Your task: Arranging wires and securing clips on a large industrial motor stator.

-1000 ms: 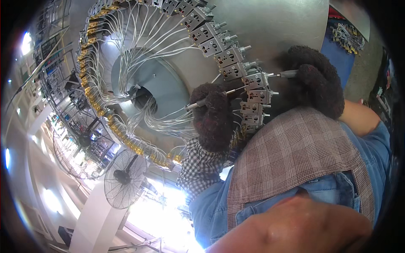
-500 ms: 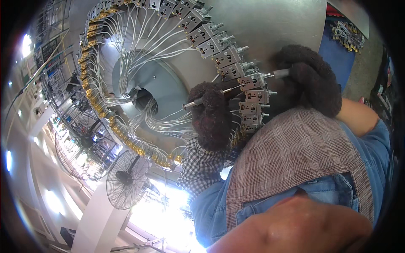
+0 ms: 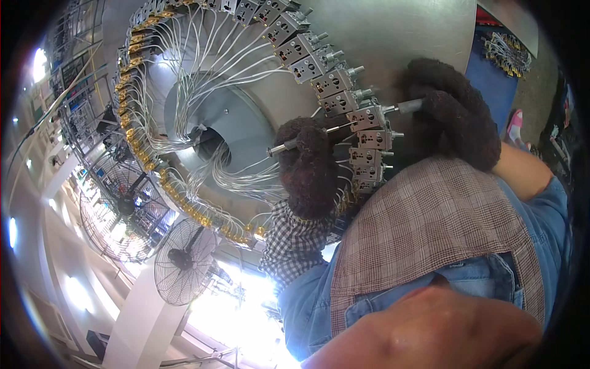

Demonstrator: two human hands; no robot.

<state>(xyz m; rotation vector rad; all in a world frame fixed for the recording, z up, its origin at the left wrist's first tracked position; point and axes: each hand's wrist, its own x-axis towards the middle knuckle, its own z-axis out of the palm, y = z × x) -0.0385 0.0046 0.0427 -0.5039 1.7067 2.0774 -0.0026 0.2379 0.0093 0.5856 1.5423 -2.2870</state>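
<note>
My left hand, in a dark knitted glove, is closed around a slim metal rod tool. Its thin tip reaches the side of a small metal box-like unit with round and slotted holes. On the opposite side of that unit, my right hand, gloved the same way, is closed on a grey cylindrical tool. The end of this tool meets the threaded stud sticking out of the unit. Whatever part of it lies inside the right glove is hidden. More such units stand in a ring, with white wires running from them.
The wires gather at a dark hole in the middle of a round grey metal table. Brass-coloured parts line the ring's left. Wired parts lie on a blue surface at right. Wire-guarded fans stand beyond the table.
Both hands keep their grips, and the tools stay at the same unit. My right hand has shifted very slightly. A pink shoe has come into view at the far right.
</note>
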